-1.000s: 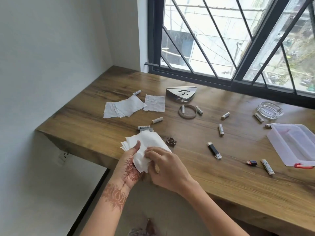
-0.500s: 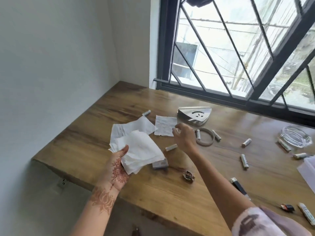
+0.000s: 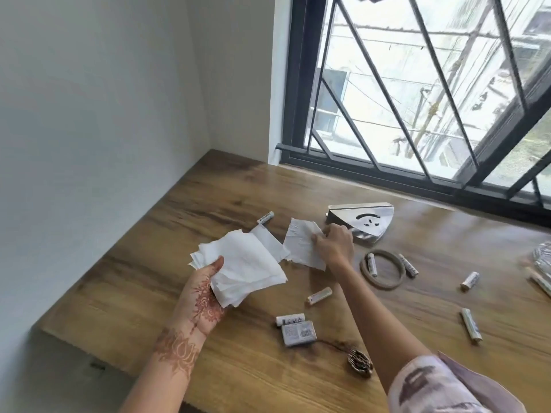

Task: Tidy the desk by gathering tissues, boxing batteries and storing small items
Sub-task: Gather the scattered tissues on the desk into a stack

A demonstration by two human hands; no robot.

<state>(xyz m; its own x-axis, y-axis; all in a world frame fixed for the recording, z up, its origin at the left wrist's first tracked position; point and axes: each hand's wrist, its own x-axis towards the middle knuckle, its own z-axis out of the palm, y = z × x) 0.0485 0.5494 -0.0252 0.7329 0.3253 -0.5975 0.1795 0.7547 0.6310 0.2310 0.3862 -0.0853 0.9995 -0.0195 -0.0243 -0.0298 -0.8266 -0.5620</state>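
Observation:
My left hand (image 3: 202, 296), patterned with henna, holds a stack of white tissues (image 3: 241, 266) above the wooden desk (image 3: 149, 263). My right hand (image 3: 334, 242) reaches forward and pinches the right edge of a single tissue (image 3: 301, 245), which is lifting off the desk. Another tissue (image 3: 268, 236) lies partly hidden behind the stack. Several batteries lie scattered: one (image 3: 265, 217) at the back left, one (image 3: 319, 296) near the middle, one (image 3: 289, 318) beside a small battery box (image 3: 298, 332), others (image 3: 470, 324) to the right.
A metal triangular holder (image 3: 362, 219) stands just beyond my right hand. A wooden ring (image 3: 383, 268) encloses a battery. A small brown ornament (image 3: 360, 361) lies near the front. A white wall runs along the left, a barred window (image 3: 417, 114) behind.
My right hand left the stack, reached forward, and has gripped the single tissue near the holder. My left hand keeps the stack, raised slightly. The view has swung left and closer.

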